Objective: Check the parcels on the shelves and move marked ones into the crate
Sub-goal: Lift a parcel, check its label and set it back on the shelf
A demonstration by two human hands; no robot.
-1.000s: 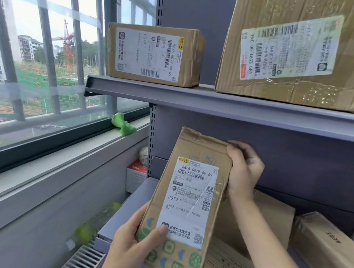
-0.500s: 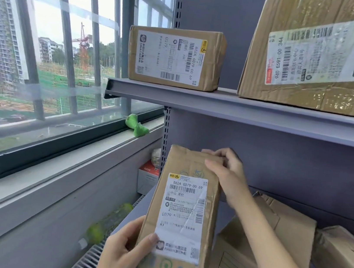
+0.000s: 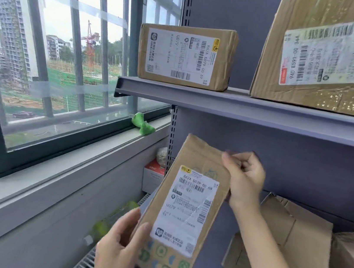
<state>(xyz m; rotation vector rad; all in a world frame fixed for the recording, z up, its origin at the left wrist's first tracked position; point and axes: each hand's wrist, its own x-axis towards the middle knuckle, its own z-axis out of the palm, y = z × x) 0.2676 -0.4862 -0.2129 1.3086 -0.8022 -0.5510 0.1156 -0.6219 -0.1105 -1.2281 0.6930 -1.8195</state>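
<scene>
Both hands are on one flat brown parcel (image 3: pixel 185 212), held up in front of the shelves. Left hand (image 3: pixel 120 248) grips the parcel's lower left edge, with the thumb lying on the front by the white label (image 3: pixel 185 210). Right hand (image 3: pixel 243 179) is at the parcel's top right edge; its fingers are curled, but it is blurry, so I cannot tell if it grips the parcel or only touches it. The parcel stands tall and leans a little to the right. Its label faces us, with bar codes on it, and green and blue pictures are printed below. On the top shelf (image 3: pixel 243 107) sit two boxes: a small box (image 3: pixel 186 55) on the left and a big box (image 3: pixel 328 53) on the right, well apart, each with a white label on the front. On the lower shelf, to the right of the arm, a torn brown box (image 3: pixel 292 247) leans, and another box (image 3: pixel 351 262) is just beside it at the edge of the view. A green toy (image 3: pixel 143 124) lies on the window sill (image 3: pixel 52 175). A white and red box (image 3: pixel 153 176) sits low by the shelf post.
</scene>
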